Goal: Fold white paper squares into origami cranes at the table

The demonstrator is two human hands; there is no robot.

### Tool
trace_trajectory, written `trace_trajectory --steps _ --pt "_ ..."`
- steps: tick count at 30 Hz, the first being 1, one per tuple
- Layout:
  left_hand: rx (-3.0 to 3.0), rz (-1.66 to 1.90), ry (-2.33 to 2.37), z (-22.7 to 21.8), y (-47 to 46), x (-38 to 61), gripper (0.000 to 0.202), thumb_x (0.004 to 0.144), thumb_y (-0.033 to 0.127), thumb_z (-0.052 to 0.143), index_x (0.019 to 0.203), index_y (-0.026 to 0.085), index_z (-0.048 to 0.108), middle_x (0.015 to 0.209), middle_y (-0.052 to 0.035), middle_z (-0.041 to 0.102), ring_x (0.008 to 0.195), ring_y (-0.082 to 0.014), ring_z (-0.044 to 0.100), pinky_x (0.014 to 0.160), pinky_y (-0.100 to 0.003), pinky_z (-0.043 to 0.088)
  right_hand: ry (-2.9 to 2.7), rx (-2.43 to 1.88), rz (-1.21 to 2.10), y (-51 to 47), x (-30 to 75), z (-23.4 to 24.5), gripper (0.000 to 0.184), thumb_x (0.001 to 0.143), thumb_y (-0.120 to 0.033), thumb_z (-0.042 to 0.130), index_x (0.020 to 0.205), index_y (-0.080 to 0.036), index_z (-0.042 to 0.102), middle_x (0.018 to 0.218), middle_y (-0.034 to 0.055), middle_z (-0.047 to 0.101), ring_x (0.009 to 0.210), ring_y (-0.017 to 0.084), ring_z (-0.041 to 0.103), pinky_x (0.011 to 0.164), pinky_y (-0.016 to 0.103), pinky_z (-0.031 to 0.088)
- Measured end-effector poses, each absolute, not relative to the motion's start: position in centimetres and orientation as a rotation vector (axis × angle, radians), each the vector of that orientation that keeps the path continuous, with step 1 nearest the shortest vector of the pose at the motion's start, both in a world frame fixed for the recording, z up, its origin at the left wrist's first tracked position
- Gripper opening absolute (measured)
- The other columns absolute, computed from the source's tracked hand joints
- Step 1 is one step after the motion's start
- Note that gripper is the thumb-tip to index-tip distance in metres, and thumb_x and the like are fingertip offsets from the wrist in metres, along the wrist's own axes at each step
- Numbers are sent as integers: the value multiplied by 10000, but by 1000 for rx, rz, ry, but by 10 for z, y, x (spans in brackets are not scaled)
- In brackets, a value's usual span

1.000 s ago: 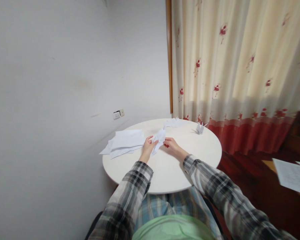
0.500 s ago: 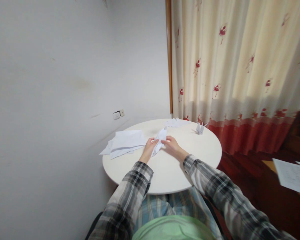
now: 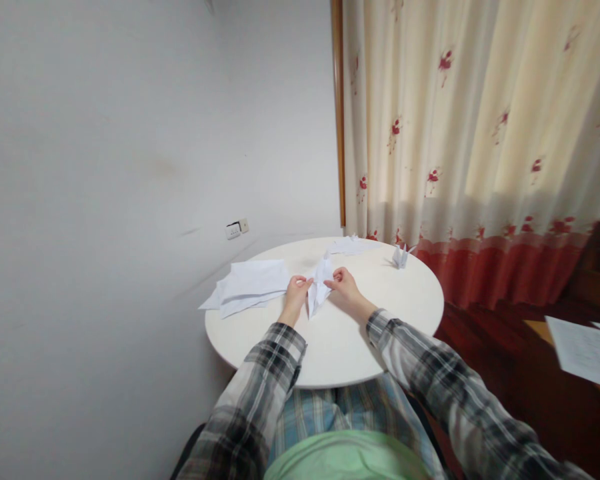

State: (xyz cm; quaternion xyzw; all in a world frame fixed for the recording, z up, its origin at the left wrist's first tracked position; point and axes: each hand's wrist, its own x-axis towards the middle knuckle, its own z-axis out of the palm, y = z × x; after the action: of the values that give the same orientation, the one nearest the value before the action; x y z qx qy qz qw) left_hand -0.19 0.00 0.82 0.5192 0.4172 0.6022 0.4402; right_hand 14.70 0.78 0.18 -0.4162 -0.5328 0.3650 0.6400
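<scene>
Round white table (image 3: pixel 343 357), floral curtain (image 3: pixel 473 140), pale wall (image 3: pixel 105 200), handheld folded paper (image 3: pixel 319 291)

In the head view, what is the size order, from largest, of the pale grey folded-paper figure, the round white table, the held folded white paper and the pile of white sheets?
1. Round white table
2. Pile of white sheets
3. Held folded white paper
4. Pale grey folded-paper figure

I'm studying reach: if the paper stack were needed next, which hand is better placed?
Probably the left hand: it is close beside the paper stack, while the right hand is farther off, beyond the folded paper both hold.
</scene>
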Motion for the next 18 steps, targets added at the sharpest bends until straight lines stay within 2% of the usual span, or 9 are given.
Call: trace_trajectory --steps 4,7,9,14,18 --pt "1327 1505 983 7 1 -1 297 597 304 650 763 204 426 571 60 537 541 -106 546 521 -204 386 -1267 -975 746 6 149 5 256 508 -242 660 576 -199 417 534 -63 473 498 91 450 511 228 380" --pt "1393 1441 943 8 0 -1 214 590 288 646 729 178 526 600 31 568 572 -107 543 529 -203 385 -1353 -962 741 6 151 6 117 576 -221 616 555 -180 508 567 -20 550 540 107 495 557 244 413" --pt "1405 1388 932 8 -1 -1 188 582 282 651 710 155 599 668 -6 613 615 -116 551 550 -212 398 -1378 -961 767 6 152 7 42 612 -210 591 616 -169 589 627 8 608 550 109 512 571 249 428" --pt "1418 1368 920 8 2 -1 271 571 231 679 829 149 683 805 -53 674 714 -148 582 655 -256 439 -1426 -956 846 4 152 6 193 622 -209 616 801 -156 666 789 54 662 519 89 505 530 241 431" --pt "1460 1426 979 8 3 -2 277 556 165 695 832 153 701 873 -73 691 793 -177 599 749 -289 448 -1478 -958 858 3 151 7 296 567 -178 665 862 -161 673 889 68 661 548 87 512 518 233 432"
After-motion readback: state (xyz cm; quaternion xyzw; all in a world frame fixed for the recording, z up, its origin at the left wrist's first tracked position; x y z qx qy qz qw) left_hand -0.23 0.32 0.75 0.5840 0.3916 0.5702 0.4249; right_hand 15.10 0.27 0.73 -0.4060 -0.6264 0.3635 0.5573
